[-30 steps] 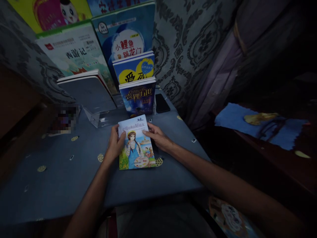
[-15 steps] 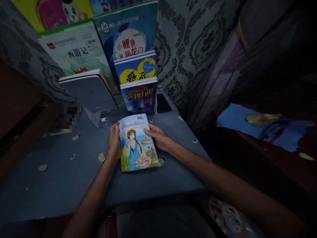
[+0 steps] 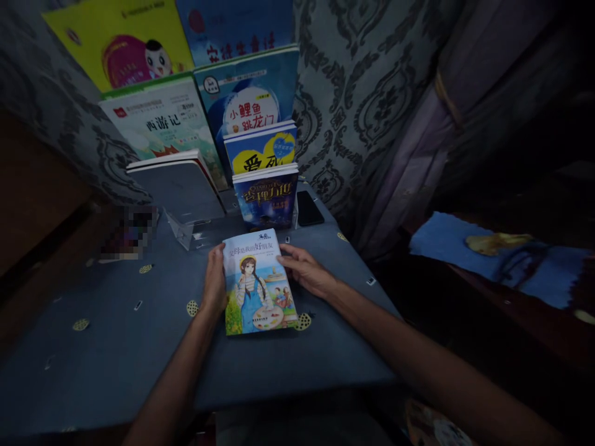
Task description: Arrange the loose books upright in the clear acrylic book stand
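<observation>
A paperback book (image 3: 260, 282) with a light blue cover, a drawn girl in blue overalls and Chinese lettering is held face up just over the patterned table. My left hand (image 3: 214, 284) grips its left edge, fingers close together and partly hidden behind it. At the right edge, my right hand (image 3: 307, 271) has its thumb on the cover's border and its other fingers beside and behind the book. Just beyond stands a dark blue book (image 3: 266, 199) in a clear stand (image 3: 180, 234), with a grey-backed book (image 3: 174, 189) to its left.
Behind rise more upright books: a yellow-and-blue one (image 3: 260, 153), a teal one (image 3: 246, 93), a pale green one (image 3: 160, 127) and a yellow one (image 3: 88, 46). A black phone (image 3: 309, 209) lies by the table's right edge. Blue cloth (image 3: 441, 244) lies farther right.
The view has tilted upward, so the books and table sit lower in it. My right thumb has slid from the cover toward the book's right edge.
</observation>
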